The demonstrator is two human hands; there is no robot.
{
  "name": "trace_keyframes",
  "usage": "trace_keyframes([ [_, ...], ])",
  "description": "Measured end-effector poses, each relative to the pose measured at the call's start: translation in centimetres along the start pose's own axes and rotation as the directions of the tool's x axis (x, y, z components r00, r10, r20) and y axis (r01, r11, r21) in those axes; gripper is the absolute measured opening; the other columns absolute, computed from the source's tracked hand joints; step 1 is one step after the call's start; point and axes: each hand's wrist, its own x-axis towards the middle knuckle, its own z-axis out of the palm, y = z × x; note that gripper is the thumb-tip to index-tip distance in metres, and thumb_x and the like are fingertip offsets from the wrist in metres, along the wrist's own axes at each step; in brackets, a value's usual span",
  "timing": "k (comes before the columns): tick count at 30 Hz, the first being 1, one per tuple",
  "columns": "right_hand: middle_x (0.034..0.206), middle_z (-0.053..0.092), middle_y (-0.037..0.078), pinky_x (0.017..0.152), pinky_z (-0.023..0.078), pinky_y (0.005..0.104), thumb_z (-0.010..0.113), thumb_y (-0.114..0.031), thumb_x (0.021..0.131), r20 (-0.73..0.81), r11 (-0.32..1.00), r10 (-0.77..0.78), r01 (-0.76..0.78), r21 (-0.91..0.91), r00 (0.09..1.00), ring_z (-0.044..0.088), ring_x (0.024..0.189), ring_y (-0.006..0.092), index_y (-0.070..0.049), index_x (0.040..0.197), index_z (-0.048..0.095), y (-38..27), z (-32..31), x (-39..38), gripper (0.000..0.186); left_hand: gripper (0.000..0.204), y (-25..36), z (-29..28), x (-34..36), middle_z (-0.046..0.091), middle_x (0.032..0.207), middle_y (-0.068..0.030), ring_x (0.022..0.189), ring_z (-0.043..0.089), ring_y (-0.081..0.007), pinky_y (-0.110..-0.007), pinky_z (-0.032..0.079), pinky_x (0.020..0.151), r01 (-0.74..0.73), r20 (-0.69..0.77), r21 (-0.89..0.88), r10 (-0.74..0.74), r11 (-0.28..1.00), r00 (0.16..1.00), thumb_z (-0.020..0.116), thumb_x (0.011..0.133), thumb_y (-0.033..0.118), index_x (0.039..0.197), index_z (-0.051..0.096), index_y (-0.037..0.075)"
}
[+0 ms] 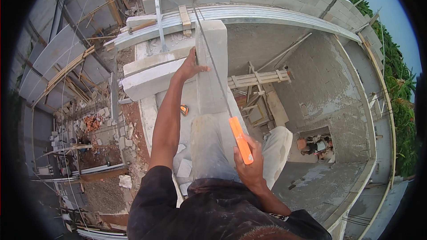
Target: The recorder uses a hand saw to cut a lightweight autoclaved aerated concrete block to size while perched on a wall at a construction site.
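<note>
My right hand (250, 162) is wrapped round the orange handle of a hand saw (241, 143). The saw's long thin blade runs away from me, lying across a pale grey concrete block (212, 91). My left hand (192, 69) grips the block's left edge, thumb on its upper face and fingers over the side, left of the blade. Two more pale blocks (151, 80) lie side by side just left of it, under my left forearm. A small orange and black tape measure (184, 110) rests on the surface between my left forearm and the block.
I am high on a wall top. A deep walled room with a wooden scaffold (258, 79) drops away at right. Metal channels (267, 14) run across the far side with a short wood piece (184, 18). Rubble and bricks (92, 123) lie far below at left.
</note>
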Motion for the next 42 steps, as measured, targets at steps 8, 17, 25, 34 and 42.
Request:
trace_keyframes([
  [8,0.125,0.063,0.021,0.084,0.056,0.0402,0.067,-0.010,0.095,0.031,0.997,0.067,-0.068,0.032,0.997,0.070,0.102,0.0322,-0.004,0.134,0.045,-1.5,2.1,4.4,0.046,0.119,-4.1,-0.5,0.5,0.048,0.146,-0.0201,0.132,0.051,-0.0340,-0.044,0.042,0.111,-0.110,-0.042,0.053,0.113,0.992,0.993,0.092,0.067,0.022,0.156,0.017,0.002],
  [17,0.126,0.063,0.020,0.077,0.054,0.0430,0.067,-0.012,0.096,0.000,0.995,0.058,-0.058,0.085,0.998,0.070,0.097,0.0327,-0.005,0.135,0.045,-1.6,2.1,9.4,0.045,0.115,-0.2,1.2,0.3,0.045,0.149,-0.0210,0.138,0.044,-0.0296,-0.038,0.033,0.117,-0.076,0.039,-0.135,0.082,0.988,0.996,0.092,0.067,0.015,0.154,0.019,-0.004],
  [25,0.124,0.059,0.018,0.091,0.050,0.0351,0.068,-0.009,0.095,0.026,0.995,0.069,-0.071,0.077,0.997,0.061,0.108,0.0243,-0.001,0.134,0.048,-0.5,-0.8,-1.4,0.045,0.116,-2.1,0.0,0.8,0.045,0.148,-0.0206,0.133,0.049,-0.0341,-0.044,0.042,0.111,-0.052,-0.027,0.034,0.053,0.998,0.998,0.091,0.070,0.019,0.156,0.015,0.002],
  [34,0.121,0.059,0.015,0.096,0.046,0.0350,0.068,-0.012,0.095,0.080,0.972,0.171,-0.182,0.148,0.982,0.059,0.113,0.0253,0.000,0.132,0.050,-1.4,0.1,5.5,0.043,0.113,-1.3,-0.1,1.0,0.045,0.147,-0.0203,0.137,0.044,-0.0288,-0.038,0.032,0.118,-0.047,-0.028,-0.097,0.044,0.994,0.999,0.091,0.066,0.012,0.153,0.020,-0.002],
  [42,0.127,0.063,0.019,0.091,0.055,0.0410,0.070,-0.008,0.093,0.077,0.988,0.081,-0.090,0.123,0.994,0.069,0.107,0.0314,-0.003,0.133,0.046,-2.7,0.2,10.5,0.047,0.113,-1.2,0.4,0.4,0.044,0.148,-0.0199,0.134,0.048,-0.0349,-0.043,0.042,0.111,-0.087,0.027,-0.039,0.088,0.995,0.996,0.091,0.071,0.018,0.155,0.018,0.003],
])
